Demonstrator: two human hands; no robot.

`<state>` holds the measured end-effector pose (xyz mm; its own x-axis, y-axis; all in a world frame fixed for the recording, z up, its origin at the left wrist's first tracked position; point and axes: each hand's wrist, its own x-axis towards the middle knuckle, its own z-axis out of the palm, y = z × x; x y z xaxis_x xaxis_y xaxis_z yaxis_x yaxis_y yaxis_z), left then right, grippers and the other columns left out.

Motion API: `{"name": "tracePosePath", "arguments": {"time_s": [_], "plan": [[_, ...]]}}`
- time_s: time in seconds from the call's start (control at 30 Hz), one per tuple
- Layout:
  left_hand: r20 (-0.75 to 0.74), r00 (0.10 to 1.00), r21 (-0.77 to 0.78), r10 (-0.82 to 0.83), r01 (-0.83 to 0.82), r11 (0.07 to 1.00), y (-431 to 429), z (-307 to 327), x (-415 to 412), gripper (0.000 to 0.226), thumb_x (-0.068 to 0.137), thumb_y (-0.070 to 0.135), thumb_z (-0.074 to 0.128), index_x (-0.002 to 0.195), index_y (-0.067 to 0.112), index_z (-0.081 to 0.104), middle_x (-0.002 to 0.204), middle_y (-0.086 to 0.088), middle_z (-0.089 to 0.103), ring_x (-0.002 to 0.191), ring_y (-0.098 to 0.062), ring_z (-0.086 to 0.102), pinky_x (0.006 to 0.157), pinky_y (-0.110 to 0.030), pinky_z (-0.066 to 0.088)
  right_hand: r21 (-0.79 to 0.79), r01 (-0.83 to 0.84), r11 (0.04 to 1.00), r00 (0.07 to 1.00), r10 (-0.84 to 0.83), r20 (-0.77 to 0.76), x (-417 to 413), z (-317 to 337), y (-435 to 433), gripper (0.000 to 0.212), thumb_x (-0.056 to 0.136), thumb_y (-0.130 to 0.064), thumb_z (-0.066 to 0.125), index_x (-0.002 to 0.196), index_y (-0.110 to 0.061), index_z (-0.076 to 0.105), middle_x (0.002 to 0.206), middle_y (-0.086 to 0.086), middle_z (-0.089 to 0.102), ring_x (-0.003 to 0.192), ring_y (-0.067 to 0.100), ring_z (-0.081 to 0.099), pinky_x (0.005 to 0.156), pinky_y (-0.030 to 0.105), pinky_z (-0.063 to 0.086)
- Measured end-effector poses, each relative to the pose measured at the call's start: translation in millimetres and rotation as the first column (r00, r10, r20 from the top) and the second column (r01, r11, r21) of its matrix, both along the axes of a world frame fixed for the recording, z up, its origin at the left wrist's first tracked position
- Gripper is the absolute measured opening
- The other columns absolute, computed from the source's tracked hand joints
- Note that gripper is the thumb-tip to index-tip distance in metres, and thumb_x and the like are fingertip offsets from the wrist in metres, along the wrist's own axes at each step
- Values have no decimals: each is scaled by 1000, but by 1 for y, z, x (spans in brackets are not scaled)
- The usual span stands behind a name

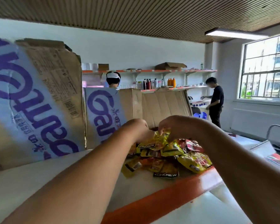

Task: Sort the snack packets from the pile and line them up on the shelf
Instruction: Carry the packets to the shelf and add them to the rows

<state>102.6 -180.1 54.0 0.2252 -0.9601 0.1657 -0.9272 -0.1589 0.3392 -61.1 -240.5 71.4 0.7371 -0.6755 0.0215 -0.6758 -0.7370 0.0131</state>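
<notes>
From the head camera, both forearms reach forward over a white shelf (168, 196) with an orange front edge, and the hands meet above the pile (170, 159) of yellow and red snack packets heaped on its right part. The right hand (173, 126) has its fingers curled down and pinches the top edge of a yellow packet (160, 140), which is lifted at the top of the pile. The left hand (137, 128) is bent at the wrist against that packet's left side; its fingers are hidden behind the back of the hand, so I cannot tell whether it grips. Behind the pile stands an open box (153, 105), and a bigger box (36, 97) leans at the left. Two people (216, 101) stand by wall shelves (152, 71) beyond, near a window (265, 68).
</notes>
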Motion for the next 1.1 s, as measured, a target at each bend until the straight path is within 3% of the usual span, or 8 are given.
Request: {"name": "tracePosePath", "arguments": {"time_s": [0.1,0.27,0.4,0.47,0.67,0.83,1.0,1.1], "plan": [[39,995,88,91,-94,992,-14,-14,-9,60,86,65,65,130,24,65,124,-4,66,104,-24,62,88,-39,54,106,-85,991,993,93,-76,1,1,-8,49,88,-13,72,134,-27,61,132,-10,56,116,13,54,87,25,42],[30,993,51,117,-118,992,-13,-22,-3,55,79,76,63,108,29,68,102,4,68,91,-17,65,84,-39,58,132,-145,981,989,149,-23,-2,-5,-23,50,85,-23,74,131,-37,59,123,-19,54,116,11,55,92,30,47],[53,992,60,116,-119,991,-11,-21,-5,56,83,72,63,115,25,69,105,1,68,93,-16,64,74,-33,52,99,-156,983,988,157,-8,-1,-4,-25,43,81,-25,74,121,-36,62,121,-10,63,105,14,61,94,41,54],[62,992,49,112,-115,992,-12,-21,-7,60,84,70,64,120,22,69,107,0,68,95,-17,64,71,-32,48,91,-164,982,986,164,3,-2,-3,-24,38,80,-24,74,114,-37,64,115,-9,65,101,15,64,92,42,55],[-47,995,37,92,-90,995,-10,-18,-5,32,85,55,73,103,29,70,95,5,70,85,-12,65,70,-30,52,21,-236,971,961,231,149,-10,-10,-30,19,85,-21,68,99,-33,72,102,-14,68,89,10,65,81,34,58],[-43,992,25,122,-121,992,-4,-10,9,28,87,50,74,104,28,71,98,4,69,88,-11,63,74,-30,53,-25,-291,956,871,275,408,-18,-15,-45,13,88,-16,68,85,-28,73,85,-8,71,79,9,68,77,39,59],[-48,992,41,119,-117,992,5,-1,21,31,82,51,78,104,31,69,98,8,67,88,-7,60,65,-26,45,-92,-171,981,739,189,647,-20,-21,-55,21,93,-12,64,85,-31,67,81,-11,67,70,5,62,61,26,47],[13,995,128,94,-95,987,7,-3,23,38,78,51,82,110,34,68,99,12,65,88,-6,61,67,-25,46,-47,-48,998,760,67,647,-22,-24,-59,25,95,-8,56,88,-30,65,87,-7,66,70,13,64,54,26,47]]}}
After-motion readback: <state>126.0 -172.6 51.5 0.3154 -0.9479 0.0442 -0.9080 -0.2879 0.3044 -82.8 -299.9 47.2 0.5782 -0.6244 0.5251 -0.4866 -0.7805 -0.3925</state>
